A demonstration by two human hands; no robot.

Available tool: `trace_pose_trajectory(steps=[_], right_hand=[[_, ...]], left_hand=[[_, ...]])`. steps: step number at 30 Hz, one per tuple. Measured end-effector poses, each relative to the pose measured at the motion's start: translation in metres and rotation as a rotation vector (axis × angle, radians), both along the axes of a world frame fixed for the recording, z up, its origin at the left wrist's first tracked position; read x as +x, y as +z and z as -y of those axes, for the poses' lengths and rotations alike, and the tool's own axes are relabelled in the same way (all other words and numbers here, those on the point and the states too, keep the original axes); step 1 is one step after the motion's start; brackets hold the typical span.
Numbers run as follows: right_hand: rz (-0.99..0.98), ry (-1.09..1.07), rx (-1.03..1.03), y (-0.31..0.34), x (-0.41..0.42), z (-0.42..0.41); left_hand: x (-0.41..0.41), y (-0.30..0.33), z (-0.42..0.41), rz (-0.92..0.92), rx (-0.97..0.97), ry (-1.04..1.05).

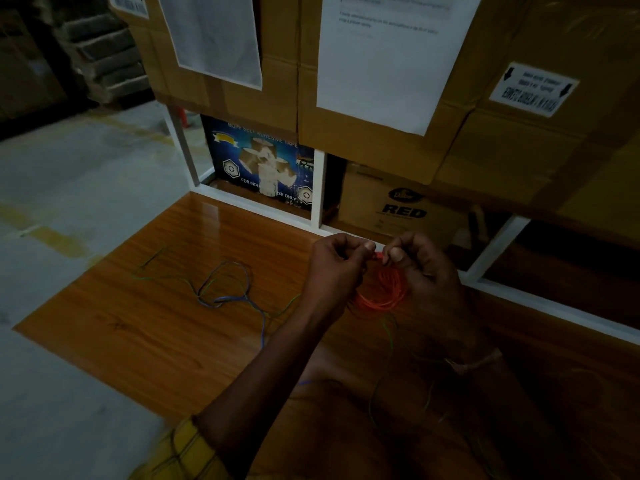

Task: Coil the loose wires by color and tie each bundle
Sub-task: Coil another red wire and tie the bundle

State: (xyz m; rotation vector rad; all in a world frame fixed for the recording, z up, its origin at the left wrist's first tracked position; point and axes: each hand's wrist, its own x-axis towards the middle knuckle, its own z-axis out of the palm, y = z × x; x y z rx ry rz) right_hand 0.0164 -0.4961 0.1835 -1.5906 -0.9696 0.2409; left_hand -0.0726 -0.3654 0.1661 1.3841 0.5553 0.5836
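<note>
Head view, dim: stacked cardboard boxes [381, 98] wall off the far edge of a wooden surface [145, 327], leaving open room to the left. Above its far side, the left hand [334, 268] and right hand [424, 268] face each other, fingers pinching the wire end atop a hanging orange coil [382, 292] between them. Blue and green wires [225, 289] lie loose leftward, nearer the left hand.

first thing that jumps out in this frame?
The bright red coil, held up between both hands at center: left hand and right hand pinch its top above the table. Next, loose blue wire and green wire sprawled on the wood to the left.
</note>
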Motion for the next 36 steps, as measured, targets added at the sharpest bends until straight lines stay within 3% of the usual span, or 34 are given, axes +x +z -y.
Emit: trace_pose_trajectory(steps=[4,9,17,22,25,28,31,36], right_hand=[[-0.094,-0.018,0.011,0.003,0.011,0.015],[-0.110,-0.238,-0.014,-0.003,0.025,0.041],[-0.559,-0.287,-0.194,-0.039,0.041,0.089],[-0.700,-0.405,-0.159,-0.055,0.067,0.125],[-0.584,-0.457,-0.193,-0.067,0.091,0.155],[-0.488,-0.673,-0.365,-0.088,0.126,0.181],[-0.427,-0.674,-0.502,-0.143,0.177,0.203],[-0.554,-0.525,-0.598,-0.123,0.169,0.194]], left_hand=[[0.007,0.000,0.003,-0.005,-0.083,-0.092],[0.023,-0.002,0.011,-0.045,-0.207,-0.136],[0.064,-0.017,0.045,-0.115,-0.491,-0.268],[0.092,-0.051,0.080,-0.180,-0.362,-0.388],[0.112,-0.071,0.100,-0.266,-0.252,-0.410],[0.139,-0.084,0.124,-0.332,-0.112,-0.442],[0.157,-0.092,0.145,-0.391,0.031,-0.428],[0.161,-0.109,0.156,-0.427,0.166,-0.460]])
